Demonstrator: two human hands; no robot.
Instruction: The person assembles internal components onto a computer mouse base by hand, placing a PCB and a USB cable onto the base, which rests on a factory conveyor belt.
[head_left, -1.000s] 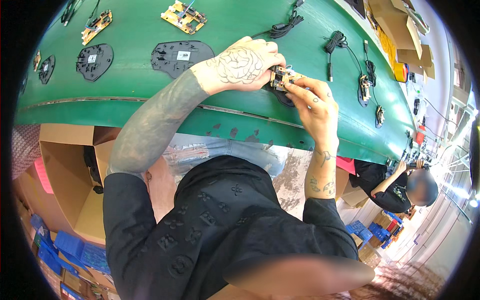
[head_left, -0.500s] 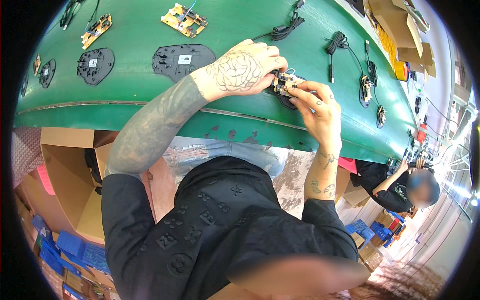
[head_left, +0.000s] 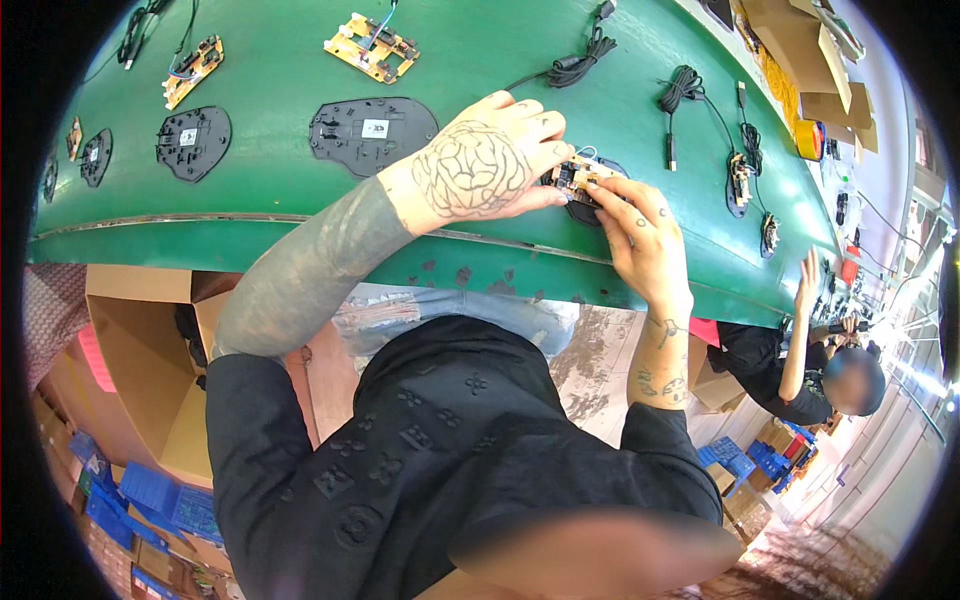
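Note:
An orange-tan circuit board [head_left: 572,177] with a white wire loop lies over a black plastic base plate [head_left: 584,212] on the green bench. My right hand [head_left: 645,235] grips the board's right side between thumb and fingers. At the board's left end is my left hand [head_left: 485,160], palm down, its thumb stretched out and apart from the fingers. The thumb tip comes close to the board's lower left edge; whether it touches cannot be made out. Both hands partly cover the board and plate.
Black base plates [head_left: 372,134] and more boards [head_left: 371,48] lie along the green bench [head_left: 270,150]. Coiled black cables [head_left: 582,66] sit at the far side. An open cardboard box [head_left: 140,350] stands below the bench at left. Another person [head_left: 770,365] works at the right.
My left thumb and fingers have spread apart from a pinch at the board's left end. My right hand stays on the board. The other person has raised a hand.

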